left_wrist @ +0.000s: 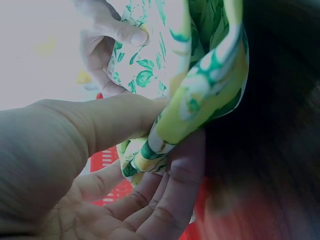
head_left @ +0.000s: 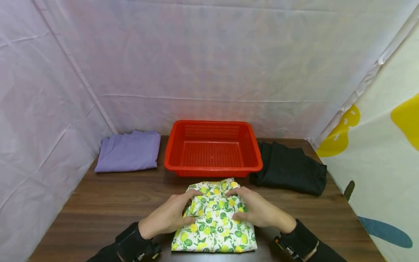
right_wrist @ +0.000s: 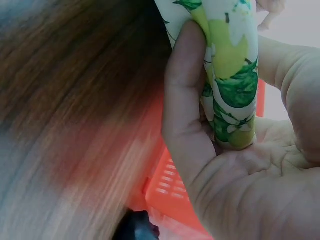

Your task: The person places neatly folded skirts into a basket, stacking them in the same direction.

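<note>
A folded white cloth (head_left: 214, 222) printed with yellow lemons and green leaves is at the front middle of the table, between both hands. My left hand (head_left: 171, 213) grips its left side; in the left wrist view the thumb lies across the cloth (left_wrist: 200, 95) and the fingers curl behind it. On the other side my right hand (head_left: 258, 209) holds the cloth's right edge, which the right wrist view shows as a thick folded layer (right_wrist: 232, 85) between thumb and fingers. Whether the cloth's underside touches the table is hard to tell.
Just behind the cloth stands a red perforated plastic basket (head_left: 212, 171). A folded purple cloth (head_left: 129, 151) lies to its left, and a folded black cloth (head_left: 291, 169) to its right, against the basket. Pale fabric walls (head_left: 212, 65) enclose the wooden table (head_left: 98, 207).
</note>
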Tool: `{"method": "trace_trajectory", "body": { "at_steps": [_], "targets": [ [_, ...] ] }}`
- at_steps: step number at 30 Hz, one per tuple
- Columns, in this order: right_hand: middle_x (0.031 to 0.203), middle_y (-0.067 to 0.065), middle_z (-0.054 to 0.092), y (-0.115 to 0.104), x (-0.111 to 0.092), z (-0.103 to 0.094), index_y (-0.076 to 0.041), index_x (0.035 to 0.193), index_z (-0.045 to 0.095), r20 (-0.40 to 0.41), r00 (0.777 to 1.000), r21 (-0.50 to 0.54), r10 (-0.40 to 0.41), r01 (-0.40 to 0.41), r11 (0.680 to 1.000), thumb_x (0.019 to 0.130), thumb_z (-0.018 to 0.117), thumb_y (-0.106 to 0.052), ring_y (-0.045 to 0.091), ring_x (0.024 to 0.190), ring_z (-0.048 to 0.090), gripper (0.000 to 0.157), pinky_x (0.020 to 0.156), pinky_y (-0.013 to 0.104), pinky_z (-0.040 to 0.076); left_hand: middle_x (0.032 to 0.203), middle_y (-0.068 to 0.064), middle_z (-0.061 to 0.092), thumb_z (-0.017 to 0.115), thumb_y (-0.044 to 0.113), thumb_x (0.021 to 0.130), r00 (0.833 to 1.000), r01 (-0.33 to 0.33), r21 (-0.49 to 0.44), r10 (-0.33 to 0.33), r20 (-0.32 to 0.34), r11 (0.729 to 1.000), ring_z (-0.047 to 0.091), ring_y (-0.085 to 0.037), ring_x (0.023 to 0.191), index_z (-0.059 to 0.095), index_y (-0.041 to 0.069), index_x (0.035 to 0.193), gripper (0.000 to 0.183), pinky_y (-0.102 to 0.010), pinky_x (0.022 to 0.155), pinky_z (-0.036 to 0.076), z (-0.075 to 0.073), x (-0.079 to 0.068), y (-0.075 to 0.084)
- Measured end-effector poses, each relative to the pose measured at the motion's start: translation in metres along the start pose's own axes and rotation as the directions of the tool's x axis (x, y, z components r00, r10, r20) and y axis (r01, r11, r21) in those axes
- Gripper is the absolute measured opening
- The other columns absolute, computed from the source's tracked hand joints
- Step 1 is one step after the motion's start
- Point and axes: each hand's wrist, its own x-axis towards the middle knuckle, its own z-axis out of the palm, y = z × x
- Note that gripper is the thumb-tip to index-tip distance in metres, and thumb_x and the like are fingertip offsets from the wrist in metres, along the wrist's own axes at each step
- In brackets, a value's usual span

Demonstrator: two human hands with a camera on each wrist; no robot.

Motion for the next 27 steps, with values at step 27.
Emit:
{"method": "trace_trajectory", "body": {
  "at_steps": [27],
  "targets": [
    [0.154, -0.001, 0.073, -0.049, -0.02, -0.063, -0.02, 0.159, 0.064, -0.241, 0.938, -0.219, -0.248, 0.196, 0.956, 0.105, 0.091, -0.022, 0.022, 0.137, 0.074, 0.061, 0.109, 0.045, 0.065, 0.096, 0.005, 0.062, 0.09, 0.013, 0.104, 0.962, -0.186, 0.046, 0.192, -0.194, 0.981, 0.056, -0.002, 0.081, 0.059, 0.018, 0.158, 0.063, -0.024, 0.071, 0.054, -0.054, -0.014, 0.051]
  ]
}}
